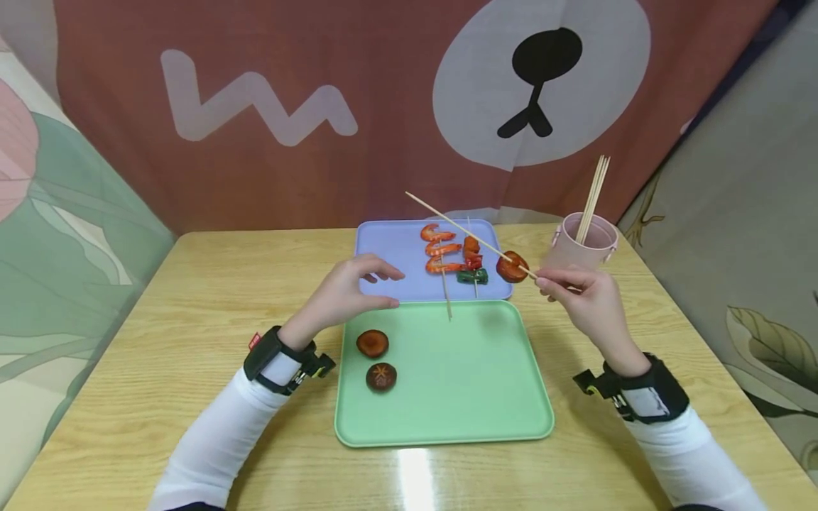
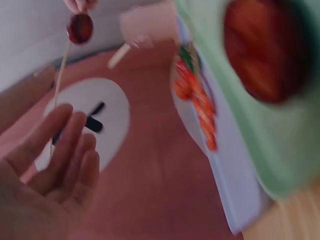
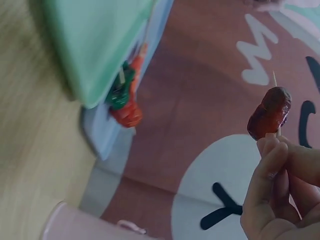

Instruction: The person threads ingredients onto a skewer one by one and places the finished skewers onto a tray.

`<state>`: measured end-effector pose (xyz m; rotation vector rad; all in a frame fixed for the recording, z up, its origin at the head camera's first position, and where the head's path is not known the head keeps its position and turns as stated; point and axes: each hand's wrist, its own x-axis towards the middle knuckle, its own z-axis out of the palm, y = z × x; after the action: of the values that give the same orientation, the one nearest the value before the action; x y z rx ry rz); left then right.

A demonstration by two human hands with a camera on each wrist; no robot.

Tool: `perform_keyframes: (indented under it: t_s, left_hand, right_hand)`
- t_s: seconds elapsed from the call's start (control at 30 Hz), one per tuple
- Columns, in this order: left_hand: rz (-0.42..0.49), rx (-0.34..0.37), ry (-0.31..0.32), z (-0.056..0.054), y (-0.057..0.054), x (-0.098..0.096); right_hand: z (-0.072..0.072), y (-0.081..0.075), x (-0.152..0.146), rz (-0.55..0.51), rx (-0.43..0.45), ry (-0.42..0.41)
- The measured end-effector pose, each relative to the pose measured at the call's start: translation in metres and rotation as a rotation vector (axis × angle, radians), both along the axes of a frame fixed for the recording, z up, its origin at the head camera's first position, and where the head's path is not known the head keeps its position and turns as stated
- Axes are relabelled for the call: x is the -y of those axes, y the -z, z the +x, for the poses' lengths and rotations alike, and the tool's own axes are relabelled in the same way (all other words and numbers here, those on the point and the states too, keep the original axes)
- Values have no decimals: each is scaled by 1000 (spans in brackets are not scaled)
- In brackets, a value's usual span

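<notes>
My right hand [image 1: 591, 301] pinches a thin wooden skewer [image 1: 450, 221] near one end, to the right of the trays. A glossy brown mushroom cap [image 1: 511, 268] is threaded on it close to the fingertips, and the long bare end slants up to the left. My left hand [image 1: 358, 287] hovers empty over the left edge where the two trays meet, thumb and fingers spread apart. Below it, two more mushroom caps lie on the green tray [image 1: 454, 383]: one underside up [image 1: 373, 343], the other with a star-cut top [image 1: 381, 377].
Behind, a lavender tray [image 1: 390, 245] holds a shrimp skewer [image 1: 442, 250] and a skewer with red and green pieces [image 1: 473, 260]. The shrimp skewer's stick overhangs the green tray. A pink bucket [image 1: 561, 250] with several bare skewers [image 1: 594, 195] stands at the back right, before a brown curtain [image 1: 383, 170].
</notes>
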<state>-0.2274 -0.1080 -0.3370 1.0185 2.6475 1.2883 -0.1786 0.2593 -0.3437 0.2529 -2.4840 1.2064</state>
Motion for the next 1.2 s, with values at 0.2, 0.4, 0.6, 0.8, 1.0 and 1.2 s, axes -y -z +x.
perform_keyframes:
  t_s: [0.2, 0.4, 0.6, 0.8, 1.0, 1.2]
  left_hand:
    - [-151, -81, 58, -2, 15, 19]
    - [-271, -57, 118, 3, 24, 33]
    - [-387, -56, 201, 8, 31, 40]
    - [-457, -93, 271, 12, 40, 37]
    - [-502, -56, 271, 14, 47, 33]
    - [-499, -30, 278, 15, 47, 31]
  right_hand:
    - [3, 7, -10, 37, 32, 40]
    - [6, 7, -16, 62, 37, 76]
    - [6, 6, -20, 54, 39, 108]
    - [4, 6, -20, 56, 33, 109]
    - [4, 7, -19, 47, 59, 116]
    - [6, 6, -17, 59, 63, 116]
